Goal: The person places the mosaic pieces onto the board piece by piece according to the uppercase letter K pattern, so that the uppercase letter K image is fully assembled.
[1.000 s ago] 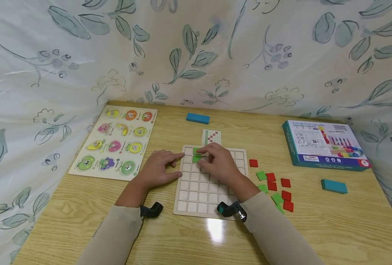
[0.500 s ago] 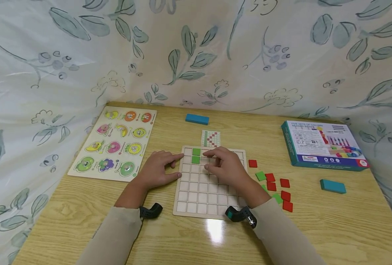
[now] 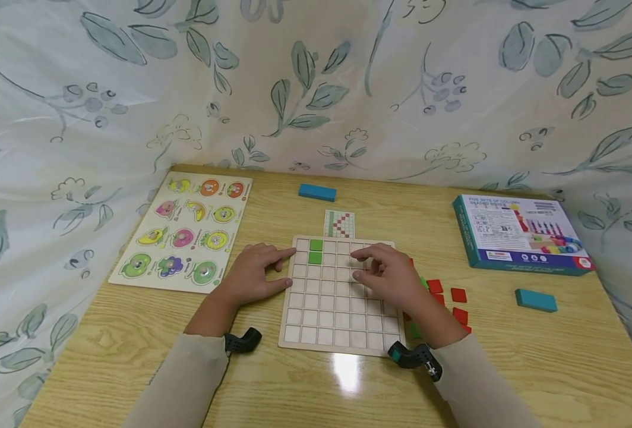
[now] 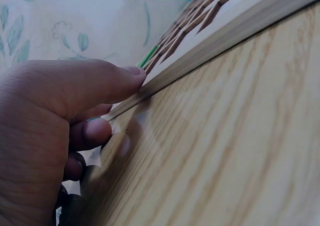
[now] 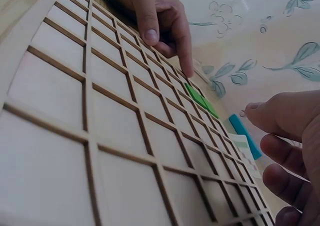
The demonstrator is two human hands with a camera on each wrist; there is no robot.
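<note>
The wooden grid board lies flat on the table in front of me, with its far edge a little narrower in my head view. It is pale, divided by thin dark grooves into many small square cells (almost all are bare). Two green tiles sit in the second column from the left, in the two farthest rows, one just behind the other and touching. My left hand rests on the table and presses its thumb and forefinger against the left edge of the board. My right hand is over the right part of the board, fingers loosely bent, holding nothing.
</note>
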